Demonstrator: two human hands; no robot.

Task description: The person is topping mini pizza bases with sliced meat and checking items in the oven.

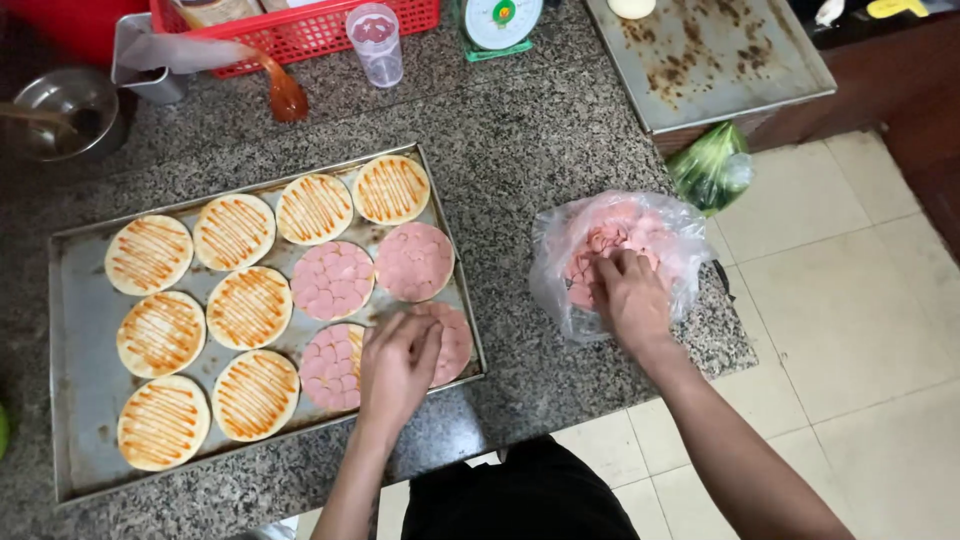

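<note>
1. Reaching over the near right corner of the metal tray [75, 330], the left hand [397, 365] hovers palm down with its fingers held loosely together, their tips touching pink sausage slices on a half-covered dough round [335, 365]; whether it pinches a slice cannot be told.
2. Just right of that hand's fingertips lies another slice-covered round [452, 340], partly hidden by the hand.
3. Beyond the left hand sit two rounds fully covered with pink slices [332, 280] [414, 261].
4. Left of and beyond the left hand, sauce-striped rounds [248, 307] fill the rest of the tray, bare of meat.
5. The right hand [630, 300] is dipped into a clear plastic bag [560, 250] of sausage slices [640, 232], fingers curled down among them; what it grips is hidden.
6. The bag rests on the speckled stone bench [520, 150], well right of the tray, near the bench's edge.
7. Far beyond the hands stand a clear plastic cup [375, 42], a red basket [300, 30], a sauce piping bag [283, 92], a green-and-white scale [497, 22] and a second, stained tray [710, 55].
8. A green bag [710, 165] hangs beyond the right hand, off the bench edge.
</note>
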